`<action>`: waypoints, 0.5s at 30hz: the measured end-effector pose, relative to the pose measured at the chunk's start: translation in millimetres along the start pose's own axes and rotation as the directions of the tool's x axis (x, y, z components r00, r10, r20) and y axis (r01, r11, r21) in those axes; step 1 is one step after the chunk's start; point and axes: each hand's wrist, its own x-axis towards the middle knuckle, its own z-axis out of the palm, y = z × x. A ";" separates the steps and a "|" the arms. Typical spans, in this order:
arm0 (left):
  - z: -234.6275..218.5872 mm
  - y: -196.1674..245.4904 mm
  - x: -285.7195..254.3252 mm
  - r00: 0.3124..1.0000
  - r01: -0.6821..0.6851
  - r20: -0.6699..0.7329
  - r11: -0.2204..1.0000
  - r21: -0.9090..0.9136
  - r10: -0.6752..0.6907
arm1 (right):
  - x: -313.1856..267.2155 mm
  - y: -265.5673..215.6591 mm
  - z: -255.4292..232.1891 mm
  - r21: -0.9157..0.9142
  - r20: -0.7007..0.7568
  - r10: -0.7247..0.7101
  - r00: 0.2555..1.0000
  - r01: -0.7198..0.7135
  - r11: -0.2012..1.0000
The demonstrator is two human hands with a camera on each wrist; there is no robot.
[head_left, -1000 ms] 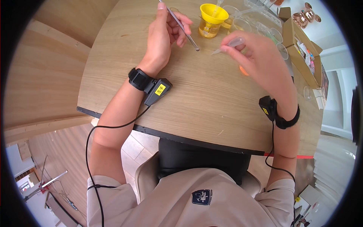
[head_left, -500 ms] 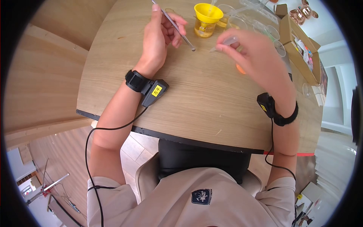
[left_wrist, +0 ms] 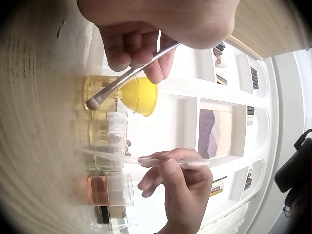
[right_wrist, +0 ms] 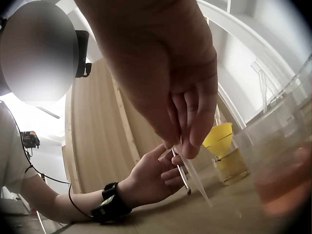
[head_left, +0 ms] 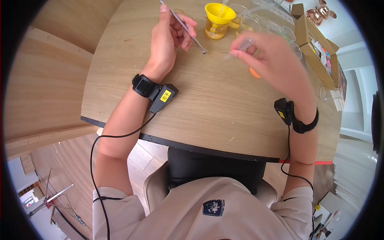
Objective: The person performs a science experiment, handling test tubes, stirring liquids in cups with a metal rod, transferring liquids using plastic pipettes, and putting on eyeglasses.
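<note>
In the head view, my left hand [head_left: 167,42] holds a slim brush [head_left: 195,40] with a metallic handle. Its short brown bristles [left_wrist: 92,104] slant down toward the table in the left wrist view. Opposite it, my right hand [head_left: 274,58] pinches a clear plastic dropper [right_wrist: 197,183] between thumb and fingers, tip downward. The dropper's bulb [head_left: 246,43] sticks up from the grip, and its tip stands a short way right of the bristles. Beyond the hands, a yellow funnel [head_left: 219,13] sits in a glass beaker [head_left: 214,33] of yellow liquid. Another dropper [head_left: 224,5] stands in the funnel.
Several clear cups [head_left: 249,25] crowd the table's back right. A cup of orange liquid [left_wrist: 100,190] stands close by my right hand. Farther right are a cardboard box [head_left: 334,78] of small items and a shiny bear figure [head_left: 320,15]. The table's dark edge [head_left: 192,149] is near my body.
The head view has shifted slightly, so the table things sit a little farther left. My right hand has tipped the dropper slightly, its point now lower. My left hand keeps its hold on the brush.
</note>
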 end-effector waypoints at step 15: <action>1.0 0.5 1.1 1.000 0.003 -0.005 1.000 0.013 -0.003 | 3.0 25.3 -14.8 -0.126 -0.040 -0.009 0.999 0.004 0.992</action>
